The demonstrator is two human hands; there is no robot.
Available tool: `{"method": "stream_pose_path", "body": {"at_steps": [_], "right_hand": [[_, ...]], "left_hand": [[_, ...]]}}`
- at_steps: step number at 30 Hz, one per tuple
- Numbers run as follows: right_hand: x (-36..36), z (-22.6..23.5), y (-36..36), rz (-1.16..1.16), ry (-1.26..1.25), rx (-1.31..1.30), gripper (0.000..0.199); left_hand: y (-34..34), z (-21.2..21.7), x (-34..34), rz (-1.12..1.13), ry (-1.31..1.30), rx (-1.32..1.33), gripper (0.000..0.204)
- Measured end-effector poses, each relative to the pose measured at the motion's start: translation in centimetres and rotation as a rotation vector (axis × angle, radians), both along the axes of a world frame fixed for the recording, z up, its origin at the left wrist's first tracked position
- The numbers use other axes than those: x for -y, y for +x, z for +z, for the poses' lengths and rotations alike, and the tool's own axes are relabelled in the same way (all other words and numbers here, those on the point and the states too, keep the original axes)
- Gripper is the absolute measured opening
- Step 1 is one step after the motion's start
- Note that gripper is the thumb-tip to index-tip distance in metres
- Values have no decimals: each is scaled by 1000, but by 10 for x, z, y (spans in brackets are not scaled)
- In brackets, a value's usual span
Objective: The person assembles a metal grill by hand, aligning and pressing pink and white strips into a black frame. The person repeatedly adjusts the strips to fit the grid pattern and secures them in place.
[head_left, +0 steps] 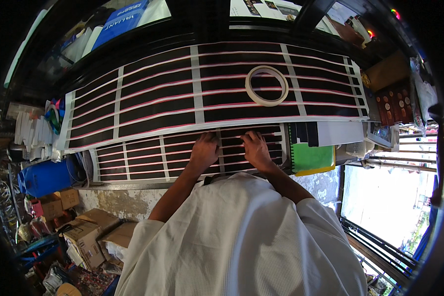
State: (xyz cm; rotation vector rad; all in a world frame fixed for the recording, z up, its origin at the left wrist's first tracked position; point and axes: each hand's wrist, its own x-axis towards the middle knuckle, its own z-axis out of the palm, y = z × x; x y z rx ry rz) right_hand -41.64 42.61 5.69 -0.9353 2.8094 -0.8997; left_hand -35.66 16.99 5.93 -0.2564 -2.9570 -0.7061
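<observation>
At the far left, beyond the dark frame, a blue package (pixel 121 23) is showing large pale lettering, while toward the far right some printed papers (pixel 274 10) are carrying marks too small to make out. On the tabletop (pixel 133 186), a near black sheet (pixel 145 160) with pale, red-edged stripes is lying right in front of the person, and a larger far striped sheet (pixel 158 101) is stretching just beyond it. The left hand (pixel 205 149) is resting around the middle of the near sheet, its fingers bending down and bunching together; whether they are pinching the sheet or only pressing it, one cannot tell. The right hand (pixel 255 149) is resting a little to the right, its fingers curling and its thumb side facing the left hand; their grip is likewise staying unclear. A pale tape ring (pixel 249 91) is lying flat on the far sheet, right of centre. A green folder (pixel 312 157) is sitting right of the near sheet, and a blue container (pixel 48 176) is standing to its left.
</observation>
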Motion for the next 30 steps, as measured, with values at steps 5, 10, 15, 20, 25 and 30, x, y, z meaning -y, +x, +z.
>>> {"method": "stream_pose_path", "body": {"at_steps": [5, 10, 15, 20, 25, 30], "right_hand": [[-1, -4, -2, 1, 15, -8, 35], [0, -6, -2, -10, 36, -39, 36], [1, -2, -2, -25, 63, 8, 36], [0, 2, -1, -17, 12, -7, 36], [-3, -8, -2, -1, -4, -99, 39], [-5, -25, -3, -7, 32, 41, 37]], "left_hand": [[-18, 4, -6, -100, -142, 54, 30], [-33, 1, -11, -247, -269, 158, 28], [-31, 3, -7, -229, -239, 171, 31], [-27, 13, 4, -234, -223, 302, 35], [-27, 0, 2, -165, -225, 324, 32], [-27, -8, 7, -319, -305, 80, 15]]}}
